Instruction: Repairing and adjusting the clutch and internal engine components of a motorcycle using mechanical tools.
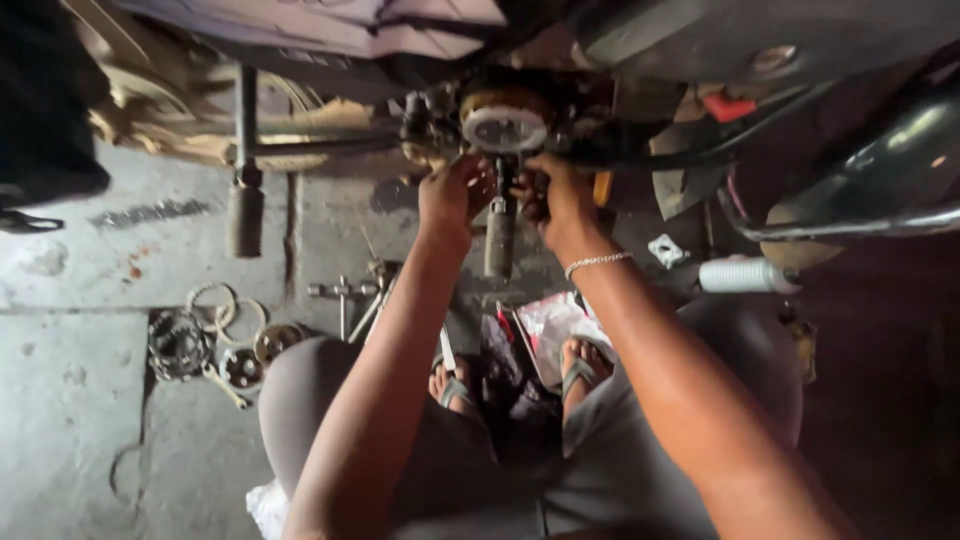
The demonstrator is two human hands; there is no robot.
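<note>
Head view: left hand [455, 195] and right hand [555, 200], fingers clamped on the engine part [503, 125]; its footpeg [499, 240] hangs vertical.

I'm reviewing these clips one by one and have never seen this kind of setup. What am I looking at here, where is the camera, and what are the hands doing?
The camera sits on the person's head and looks down, so you see their own arms, knees and sandalled feet as they squat on a concrete floor. In front of them is the underside of a motorcycle. Both hands reach up to its engine: the left hand and the right hand, which wears a bead bracelet, grip parts just below a round engine part. What exactly the fingers hold is too dark to tell. A footpeg hangs at left. On the floor lie round metal rings and gear-like parts and a cross-shaped wrench.
</note>
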